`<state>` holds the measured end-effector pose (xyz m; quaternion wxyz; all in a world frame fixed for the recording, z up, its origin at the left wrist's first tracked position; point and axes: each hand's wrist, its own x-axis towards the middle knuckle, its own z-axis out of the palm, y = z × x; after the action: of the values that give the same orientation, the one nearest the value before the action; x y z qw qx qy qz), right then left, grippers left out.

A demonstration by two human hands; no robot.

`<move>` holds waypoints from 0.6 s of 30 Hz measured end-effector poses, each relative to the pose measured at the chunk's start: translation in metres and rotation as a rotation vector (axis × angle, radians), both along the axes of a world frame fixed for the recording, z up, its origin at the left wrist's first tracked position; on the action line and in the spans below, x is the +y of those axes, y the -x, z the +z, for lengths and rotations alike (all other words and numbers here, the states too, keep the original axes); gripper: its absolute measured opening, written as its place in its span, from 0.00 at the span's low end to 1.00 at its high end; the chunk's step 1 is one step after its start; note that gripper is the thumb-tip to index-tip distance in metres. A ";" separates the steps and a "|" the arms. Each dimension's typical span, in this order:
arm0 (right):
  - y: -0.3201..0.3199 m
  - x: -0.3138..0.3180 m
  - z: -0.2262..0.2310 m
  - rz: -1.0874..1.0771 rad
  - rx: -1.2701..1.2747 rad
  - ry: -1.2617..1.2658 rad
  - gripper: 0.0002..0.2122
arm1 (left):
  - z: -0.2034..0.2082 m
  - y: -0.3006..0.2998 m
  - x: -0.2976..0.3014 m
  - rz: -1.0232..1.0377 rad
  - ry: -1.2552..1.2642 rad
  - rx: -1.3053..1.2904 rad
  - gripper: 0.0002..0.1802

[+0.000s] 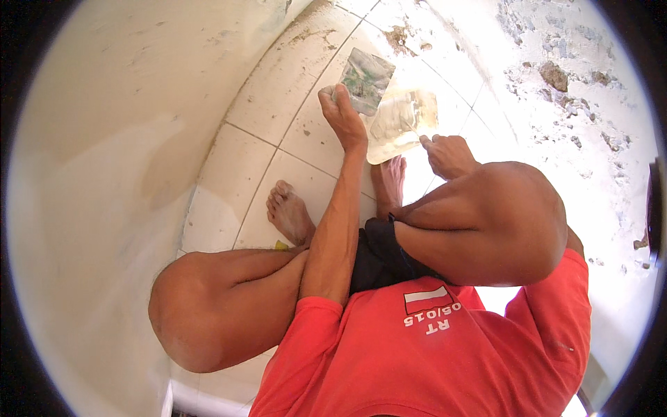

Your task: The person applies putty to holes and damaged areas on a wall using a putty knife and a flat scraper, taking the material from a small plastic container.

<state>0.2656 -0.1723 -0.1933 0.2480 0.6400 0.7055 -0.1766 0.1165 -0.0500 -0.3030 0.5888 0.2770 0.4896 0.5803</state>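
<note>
My left hand [340,115] grips the near left edge of a flat, squarish grey plate [368,80] with white and green smears. The plate is held tilted beside a pale yellow, translucent shallow tub [386,151], overlapping its far left corner in view. Whitish, pasty stuff seems to coat the inside of the tub. At the tub's right near side, my right hand [450,154] is closed, thumb and forefinger pinched at the rim. A thin line runs from those fingers into the tub, but glare hides what it is.
My bare feet [288,212] rest on the dirty, light tiled floor [257,104], between my bent knees. A smooth cream wall [90,174] curves up at left. Rubble chunks [554,76] and crumbs lie across the bright, patchy white surface at right. Dirt clumps [397,38] show beyond the tub.
</note>
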 end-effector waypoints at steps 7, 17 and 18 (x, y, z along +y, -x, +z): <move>0.025 0.011 -0.004 -0.072 0.083 0.113 0.18 | 0.001 0.001 0.000 -0.027 0.027 -0.030 0.14; 0.030 0.000 -0.017 -0.256 0.482 -0.060 0.16 | 0.011 0.007 -0.003 -0.028 0.072 -0.168 0.12; 0.030 0.003 -0.011 -0.260 0.489 -0.061 0.16 | 0.009 0.010 -0.002 -0.050 0.086 -0.208 0.12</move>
<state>0.2359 -0.1692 -0.2046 0.0263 0.6709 0.6612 -0.3348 0.1068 -0.0525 -0.2942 0.6620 0.2019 0.4435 0.5694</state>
